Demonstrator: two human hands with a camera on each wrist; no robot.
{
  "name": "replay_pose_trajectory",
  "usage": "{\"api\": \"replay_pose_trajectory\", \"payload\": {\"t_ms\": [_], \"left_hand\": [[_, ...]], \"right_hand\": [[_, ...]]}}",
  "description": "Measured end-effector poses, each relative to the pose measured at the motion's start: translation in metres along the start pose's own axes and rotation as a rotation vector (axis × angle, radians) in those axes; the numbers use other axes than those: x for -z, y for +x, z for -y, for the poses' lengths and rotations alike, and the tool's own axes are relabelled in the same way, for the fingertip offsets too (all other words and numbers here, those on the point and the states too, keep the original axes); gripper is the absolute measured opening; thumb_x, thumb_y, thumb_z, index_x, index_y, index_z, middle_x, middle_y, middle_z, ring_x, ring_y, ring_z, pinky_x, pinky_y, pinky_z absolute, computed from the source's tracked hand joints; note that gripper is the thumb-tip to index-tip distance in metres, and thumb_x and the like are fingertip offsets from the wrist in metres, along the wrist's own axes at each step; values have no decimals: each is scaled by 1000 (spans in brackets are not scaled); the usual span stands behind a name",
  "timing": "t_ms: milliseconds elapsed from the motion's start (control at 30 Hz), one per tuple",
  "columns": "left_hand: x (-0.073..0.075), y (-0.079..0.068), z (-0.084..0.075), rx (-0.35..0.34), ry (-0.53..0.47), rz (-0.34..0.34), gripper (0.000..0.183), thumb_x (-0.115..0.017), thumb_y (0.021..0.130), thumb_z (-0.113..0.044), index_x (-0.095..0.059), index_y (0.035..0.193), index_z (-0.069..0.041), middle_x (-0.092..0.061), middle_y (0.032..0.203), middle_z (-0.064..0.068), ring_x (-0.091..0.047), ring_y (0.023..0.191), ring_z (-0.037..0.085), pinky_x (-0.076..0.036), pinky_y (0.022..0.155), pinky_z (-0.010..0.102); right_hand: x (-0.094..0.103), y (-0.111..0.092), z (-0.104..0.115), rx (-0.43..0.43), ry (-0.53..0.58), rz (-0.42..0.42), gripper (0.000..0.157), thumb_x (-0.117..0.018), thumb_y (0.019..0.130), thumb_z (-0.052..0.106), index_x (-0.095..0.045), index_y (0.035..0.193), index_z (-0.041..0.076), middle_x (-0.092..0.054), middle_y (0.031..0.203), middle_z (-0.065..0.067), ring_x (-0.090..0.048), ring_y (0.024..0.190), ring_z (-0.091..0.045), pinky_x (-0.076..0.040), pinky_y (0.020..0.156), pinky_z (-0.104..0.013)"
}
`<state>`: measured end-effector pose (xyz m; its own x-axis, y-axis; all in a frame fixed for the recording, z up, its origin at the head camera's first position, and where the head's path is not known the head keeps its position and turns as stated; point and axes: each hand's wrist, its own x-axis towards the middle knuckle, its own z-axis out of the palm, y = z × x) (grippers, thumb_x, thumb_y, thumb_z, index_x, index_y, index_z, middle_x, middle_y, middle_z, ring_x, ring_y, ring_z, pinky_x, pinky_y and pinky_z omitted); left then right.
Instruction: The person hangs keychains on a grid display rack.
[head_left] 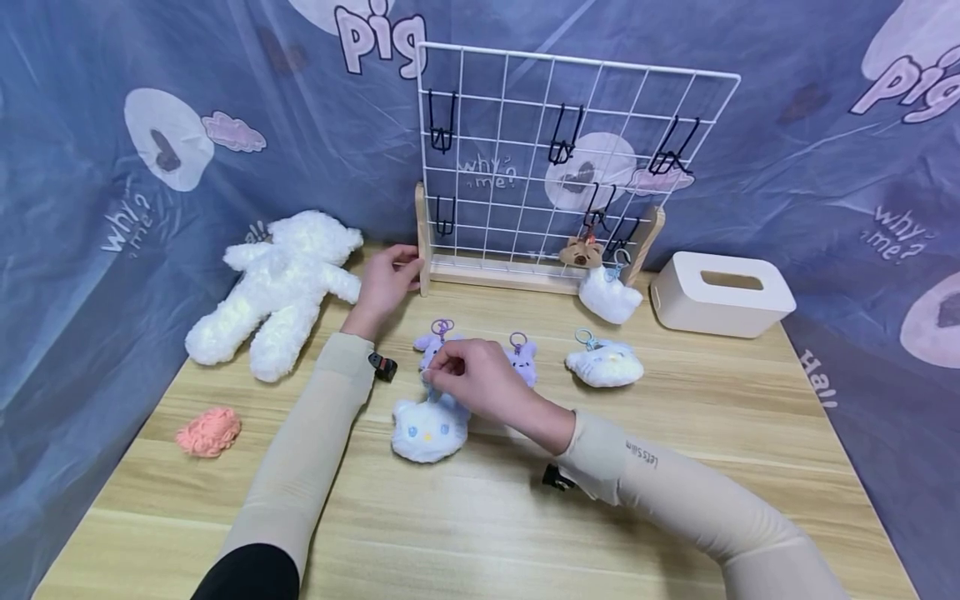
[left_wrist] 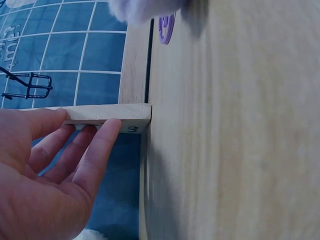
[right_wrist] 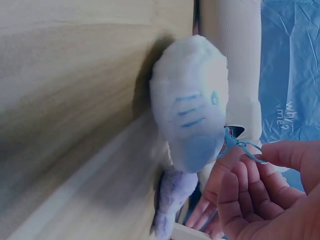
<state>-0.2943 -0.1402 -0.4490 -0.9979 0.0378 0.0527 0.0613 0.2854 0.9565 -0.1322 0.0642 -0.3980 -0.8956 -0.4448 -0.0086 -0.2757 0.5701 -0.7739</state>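
Observation:
In the head view my right hand (head_left: 480,379) pinches the pale blue ring (right_wrist: 254,152) of a white cat plush keychain (head_left: 429,442) between thumb and fingers. The plush has blue eyes and a yellow nose, and sits close over the table. My left hand (head_left: 386,287) is at the left wooden post (left_wrist: 107,114) of a white wire grid rack (head_left: 498,137), its fingertips and thumb set against the wood. Partly hidden behind my right hand are two purple plush keychains (head_left: 522,364).
Black hooks (head_left: 562,148) hang on the grid; a brown plush keychain (head_left: 580,252) is at its lower right. White plush keychains (head_left: 609,297) lie to the right, near a cream tissue box (head_left: 723,296). Leftward are a white plush bear (head_left: 281,283) and a pink fluffy item (head_left: 208,432).

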Motion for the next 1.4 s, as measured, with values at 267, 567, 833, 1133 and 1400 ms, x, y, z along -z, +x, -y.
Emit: {"api": "replay_pose_trajectory", "payload": {"t_ms": [267, 567, 833, 1133, 1400], "left_hand": [[0, 1, 1, -6, -16, -4, 37, -65, 113, -7, -64, 147, 8, -69, 137, 31, -75, 115, 43, -75, 95, 41], [-1, 1, 5, -7, -13, -4, 37, -65, 113, -7, -64, 147, 8, -69, 136, 31, -75, 116, 45, -75, 96, 44], [-1, 1, 2, -16, -20, -6, 36, -65, 113, -7, -66, 145, 8, -69, 135, 30, -75, 117, 46, -74, 97, 46], [0, 2, 3, -13, -3, -15, 35, -65, 113, -9, -67, 145, 7, -71, 136, 29, -75, 112, 38, -75, 96, 42], [0, 2, 3, -8, -13, -11, 36, -66, 113, -9, -66, 146, 6, -71, 135, 29, -74, 109, 34, -75, 91, 35]], "right_hand": [[8, 1, 7, 18, -18, -40, 12, -82, 103, 24, -82, 91, 20, -76, 82, 6, -63, 74, -4, -55, 69, -19], [14, 2, 9, 35, -41, -50, 12, -81, 103, 23, -81, 92, 20, -76, 83, 6, -64, 77, -5, -55, 70, -19], [17, 4, 10, 51, -40, -65, 10, -81, 103, 22, -81, 94, 18, -77, 84, 5, -65, 77, -5, -56, 70, -19], [19, 6, 15, 76, -57, -75, 10, -81, 103, 22, -82, 95, 17, -78, 85, 5, -66, 78, -4, -58, 72, -20], [24, 8, 21, 98, -56, -87, 9, -81, 104, 23, -82, 96, 17, -79, 87, 5, -67, 80, -6, -59, 74, -20]]}}
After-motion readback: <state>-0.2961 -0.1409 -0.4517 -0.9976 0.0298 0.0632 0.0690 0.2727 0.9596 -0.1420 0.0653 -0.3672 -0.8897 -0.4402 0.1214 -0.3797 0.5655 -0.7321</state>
